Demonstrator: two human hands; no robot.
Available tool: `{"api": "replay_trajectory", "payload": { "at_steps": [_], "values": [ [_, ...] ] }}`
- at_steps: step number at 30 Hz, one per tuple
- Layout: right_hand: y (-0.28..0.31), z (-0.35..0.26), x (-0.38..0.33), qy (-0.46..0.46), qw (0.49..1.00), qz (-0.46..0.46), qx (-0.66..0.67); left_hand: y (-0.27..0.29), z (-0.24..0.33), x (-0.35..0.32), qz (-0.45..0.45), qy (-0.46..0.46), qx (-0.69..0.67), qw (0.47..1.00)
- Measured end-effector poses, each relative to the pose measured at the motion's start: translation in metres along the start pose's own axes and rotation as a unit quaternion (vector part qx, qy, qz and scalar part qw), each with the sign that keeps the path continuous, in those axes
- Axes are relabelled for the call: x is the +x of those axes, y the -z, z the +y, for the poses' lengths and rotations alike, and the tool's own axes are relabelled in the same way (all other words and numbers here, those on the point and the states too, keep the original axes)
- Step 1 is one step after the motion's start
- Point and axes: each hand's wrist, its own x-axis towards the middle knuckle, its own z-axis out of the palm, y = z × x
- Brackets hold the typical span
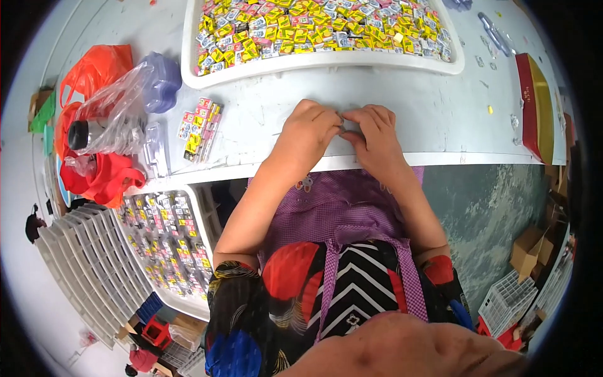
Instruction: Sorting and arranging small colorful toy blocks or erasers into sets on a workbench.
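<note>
Close together over the near edge of the pale table, my hands meet at the fingertips. My left hand is closed, fingers curled down and thumb pressed in. My right hand pinches toward it with thumb and forefinger. Something small and dark shows between the fingertips, mostly hidden and too small to name. To the left of my hands lies a block of small printed boxes, stacked in rows. Beyond them, a white tray holds a heap of loose small yellow, pink and white boxes.
Red plastic bags, a dark-capped bottle and clear plastic packs crowd the left. A red and gold box stands at the right edge. Below left, another filled tray sits beside stacked white trays.
</note>
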Motion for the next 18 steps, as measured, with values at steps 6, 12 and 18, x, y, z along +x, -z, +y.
{"api": "replay_trajectory", "payload": {
  "at_steps": [6,12,18],
  "values": [
    [0.001,0.002,-0.001,0.012,1.0,0.011,-0.002,-0.006,-0.008,-0.01,0.072,0.007,-0.069,0.995],
    [0.001,-0.001,-0.001,0.023,1.0,-0.01,-0.013,-0.005,-0.005,-0.017,0.09,0.031,-0.034,0.995],
    [0.0,-0.006,-0.002,0.027,0.998,-0.02,-0.048,-0.018,-0.01,-0.025,0.141,0.042,-0.048,0.988]
  ]
}}
